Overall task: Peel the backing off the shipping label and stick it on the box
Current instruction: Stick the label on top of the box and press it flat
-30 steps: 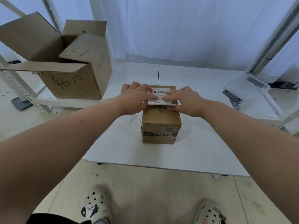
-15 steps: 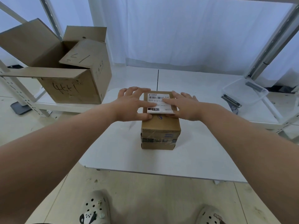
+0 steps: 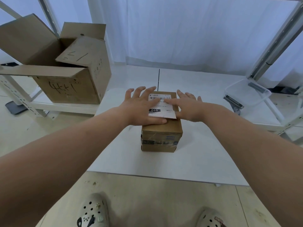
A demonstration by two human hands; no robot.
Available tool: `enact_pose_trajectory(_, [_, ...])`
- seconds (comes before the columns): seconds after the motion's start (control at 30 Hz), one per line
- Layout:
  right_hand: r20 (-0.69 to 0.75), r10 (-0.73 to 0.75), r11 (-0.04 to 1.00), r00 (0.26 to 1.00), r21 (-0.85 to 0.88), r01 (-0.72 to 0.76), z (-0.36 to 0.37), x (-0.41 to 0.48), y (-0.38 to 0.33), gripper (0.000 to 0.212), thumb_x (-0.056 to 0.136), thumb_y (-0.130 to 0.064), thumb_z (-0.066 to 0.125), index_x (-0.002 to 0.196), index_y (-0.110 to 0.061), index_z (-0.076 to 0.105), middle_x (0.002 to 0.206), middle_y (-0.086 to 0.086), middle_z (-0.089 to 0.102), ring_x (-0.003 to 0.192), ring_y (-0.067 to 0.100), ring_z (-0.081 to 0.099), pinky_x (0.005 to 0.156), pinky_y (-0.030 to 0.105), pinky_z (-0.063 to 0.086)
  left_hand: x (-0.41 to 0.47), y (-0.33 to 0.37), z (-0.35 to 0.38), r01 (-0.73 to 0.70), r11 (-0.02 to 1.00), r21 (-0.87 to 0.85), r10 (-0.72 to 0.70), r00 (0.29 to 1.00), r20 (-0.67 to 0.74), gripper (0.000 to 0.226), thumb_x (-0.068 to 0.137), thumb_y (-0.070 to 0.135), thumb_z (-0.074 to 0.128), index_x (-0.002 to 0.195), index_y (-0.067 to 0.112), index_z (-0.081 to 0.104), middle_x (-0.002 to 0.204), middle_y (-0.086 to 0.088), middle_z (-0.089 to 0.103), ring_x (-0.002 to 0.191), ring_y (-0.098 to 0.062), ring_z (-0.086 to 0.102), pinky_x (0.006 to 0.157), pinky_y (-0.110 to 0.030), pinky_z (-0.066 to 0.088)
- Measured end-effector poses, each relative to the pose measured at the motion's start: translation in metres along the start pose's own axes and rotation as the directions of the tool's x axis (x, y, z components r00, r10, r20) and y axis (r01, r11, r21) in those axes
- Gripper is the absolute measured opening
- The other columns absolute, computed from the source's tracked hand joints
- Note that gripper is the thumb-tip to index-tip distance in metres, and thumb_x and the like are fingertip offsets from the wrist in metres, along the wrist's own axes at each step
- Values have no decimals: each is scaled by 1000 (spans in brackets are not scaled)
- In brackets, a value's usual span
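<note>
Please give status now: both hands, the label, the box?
Left hand and right hand open, flat, pressing the label. Label on top of the box, near edge looks slightly lifted. Nothing in the way.

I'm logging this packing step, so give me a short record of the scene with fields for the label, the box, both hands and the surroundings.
label: shipping label on top of the small box, near edge slightly lifted
box: small box taped shut, on white table
left hand: flat, fingers spread, pressing label
right hand: flat, pressing label
surroundings: open carton far left, clear tub right
</note>
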State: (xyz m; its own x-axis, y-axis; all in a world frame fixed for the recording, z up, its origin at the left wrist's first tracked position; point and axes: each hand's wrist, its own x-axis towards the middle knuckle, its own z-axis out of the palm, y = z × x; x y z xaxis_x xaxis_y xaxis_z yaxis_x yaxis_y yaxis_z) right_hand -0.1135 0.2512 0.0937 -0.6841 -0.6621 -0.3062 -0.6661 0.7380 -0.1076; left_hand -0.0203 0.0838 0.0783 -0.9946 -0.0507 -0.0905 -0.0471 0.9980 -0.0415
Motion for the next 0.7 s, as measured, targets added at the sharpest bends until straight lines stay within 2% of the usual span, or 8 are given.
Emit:
enact_pose_trajectory(0.07, [6,5,1000,1000,13,-5,1,1,1,62,91,-54,44,145,-47,14,160,6,-7,145,35,-7,114,61,-2,1,-5,0,39,999,-8,-39,999,23,95,65,89,26,147,42,12,159,4,-7,145,-28,-8,114,-55,-4])
enact_pose_trajectory(0.2, [9,1,1000,1000,25,-2,2,1,2,65,88,-56,46,145,-47,14,160,5,-6,146,35,-7,113,62,-2,-1,-18,3,135,990,-32,-133,989,71,105,63,90,27,149,35,6,159,3,-8,146,-27,-9,115,-56,-3])
enact_pose_trajectory(0.3, [33,-9,1000,999,13,8,1,1,0,62,91,-54,43,144,-49,11,159,4,-12,145,35,-10,113,63,-3,-3,-13,4,74,997,-29,-72,995,63,107,62,89,23,150,31,6,159,2,-9,146,-26,-9,116,-54,-4])
enact_pose_trajectory(0.43, [105,-63,996,993,-52,69,-6,7,-4,57,97,-45,38,139,-59,3,157,-1,-22,144,34,-16,111,63,-8,-5,-14,6,19,999,-47,-17,999,31,102,62,88,23,149,36,8,159,4,-11,146,-26,-11,115,-52,-6])
enact_pose_trajectory(0.6, [99,4,998,995,-58,2,-9,8,7,71,89,-58,43,144,-50,-2,159,5,-16,146,35,-8,113,64,2,-5,-13,8,62,994,-87,-56,996,71,110,58,91,23,150,34,5,159,3,-11,146,-25,-11,115,-52,-7])
enact_pose_trajectory(0.7, [66,24,1000,998,0,-24,-4,6,12,72,87,-60,45,145,-49,2,159,6,-12,146,34,-7,113,63,3,-7,-13,4,61,993,-100,-58,998,37,106,63,88,32,149,29,13,160,1,-7,146,-25,-9,115,-50,-5])
